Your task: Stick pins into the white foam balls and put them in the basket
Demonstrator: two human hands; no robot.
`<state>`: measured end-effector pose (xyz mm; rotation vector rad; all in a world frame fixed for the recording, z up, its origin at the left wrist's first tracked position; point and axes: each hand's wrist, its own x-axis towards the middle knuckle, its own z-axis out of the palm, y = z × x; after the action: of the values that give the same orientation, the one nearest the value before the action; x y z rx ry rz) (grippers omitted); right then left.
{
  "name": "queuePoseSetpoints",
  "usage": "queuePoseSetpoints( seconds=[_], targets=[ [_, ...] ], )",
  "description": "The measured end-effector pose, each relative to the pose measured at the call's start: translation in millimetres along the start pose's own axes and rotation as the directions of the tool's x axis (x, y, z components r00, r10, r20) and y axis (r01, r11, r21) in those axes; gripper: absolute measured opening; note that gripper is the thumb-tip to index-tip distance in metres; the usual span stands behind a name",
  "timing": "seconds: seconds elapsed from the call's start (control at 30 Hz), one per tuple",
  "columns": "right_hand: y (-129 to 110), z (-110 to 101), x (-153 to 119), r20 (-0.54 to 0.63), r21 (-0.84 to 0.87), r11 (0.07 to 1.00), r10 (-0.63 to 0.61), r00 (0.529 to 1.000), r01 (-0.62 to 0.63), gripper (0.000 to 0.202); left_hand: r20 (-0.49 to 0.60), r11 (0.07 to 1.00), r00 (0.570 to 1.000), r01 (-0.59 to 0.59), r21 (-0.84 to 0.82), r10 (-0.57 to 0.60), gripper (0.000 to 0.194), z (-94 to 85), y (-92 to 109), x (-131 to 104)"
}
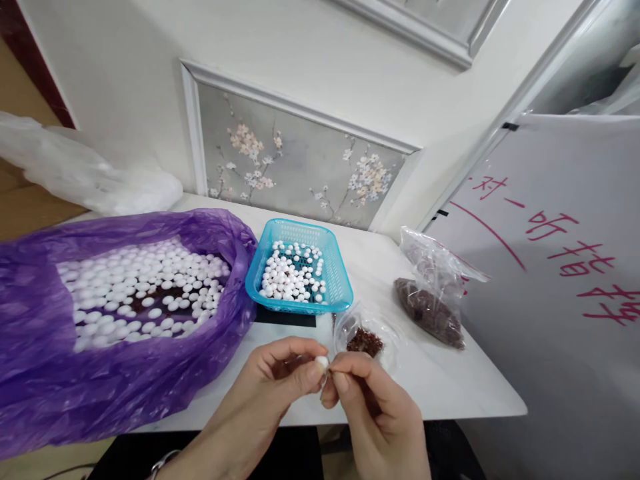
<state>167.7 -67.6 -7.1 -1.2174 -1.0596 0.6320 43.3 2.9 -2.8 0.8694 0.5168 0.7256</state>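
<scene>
Between the thumb and forefinger of my left hand [277,383] is a small white ball [323,362]. My right hand [375,403] is pinched close against the ball's right side; whatever sits in its fingertips is too small to name. Just beyond my hands lies an open clear plastic bag [395,340] with small reddish-brown pieces [365,342] in it. A blue perforated basket [341,273] behind my hands holds many white balls [285,280], some with dark spots among them.
On the left, a large open purple plastic bag [215,360] is full of white balls and some brown bits. A zip bag of brown material [430,310] stands at the right of the white table [480,390]. A whiteboard [550,360] with red writing flanks the table.
</scene>
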Motion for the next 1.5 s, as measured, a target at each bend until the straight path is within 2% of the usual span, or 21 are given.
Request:
queuePoseSetpoints(
  seconds=[0.23,0.37,0.5,0.7,0.87,1.0,1.17,1.4,1.5],
  targets=[
    [5.7,5.8,-4.3,-0.083,0.011,1.0,-0.013,0.996,0.014,0.009,-0.033,0.966,0.988,-0.14,0.216,0.151,0.003,-2.2,4.4,-1.9],
    [6.9,7.8,-6.5,-0.113,0.053,0.998,0.045,0.993,-0.039,0.006,-0.003,0.961,0.987,-0.157,0.228,0.161,0.002,-0.4,5.8,-3.4],
    [5.2,7.0,-7.0,-0.09,0.061,0.996,0.067,0.994,-0.061,0.006,-0.002,0.959,0.982,-0.184,0.214,0.189,0.002,-1.4,2.9,-2.5],
    [5.8,4.7,-5.2,-0.085,-0.03,0.997,-0.07,0.994,0.068,0.008,-0.015,0.967,0.988,-0.149,0.205,0.155,0.003,-4.2,-0.5,-1.7],
    [13.4,0.0,-4.4,-0.09,-0.113,0.971,-0.22,0.971,0.21,0.017,-0.042,0.994,0.998,-0.035,0.105,0.039,0.009,-6.2,1.7,-8.5],
    [15.8,0.1,-4.7,-0.047,-0.191,0.935,-0.313,0.949,0.299,0.026,-0.025,0.992,0.999,0.04,0.116,-0.038,0.015,-6.3,2.4,-10.9],
    [13.1,4.3,-5.8,-0.03,-0.233,0.922,-0.325,0.945,0.309,0.032,0.026,0.996,1.0,-0.009,0.089,0.007,0.012,-6.1,4.4,-8.6],
    [11.2,3.3,-5.1,-0.013,-0.252,0.919,-0.317,0.948,0.304,0.018,-0.005,0.997,0.999,0.042,0.068,-0.042,0.011,-6.3,7.2,-8.4],
    [11.1,0.5,-4.5,0.009,-0.225,0.938,-0.269,0.963,0.264,0.015,0.004,0.995,0.998,0.057,0.079,-0.057,0.015,-8.2,7.0,-10.3]
  ],
)
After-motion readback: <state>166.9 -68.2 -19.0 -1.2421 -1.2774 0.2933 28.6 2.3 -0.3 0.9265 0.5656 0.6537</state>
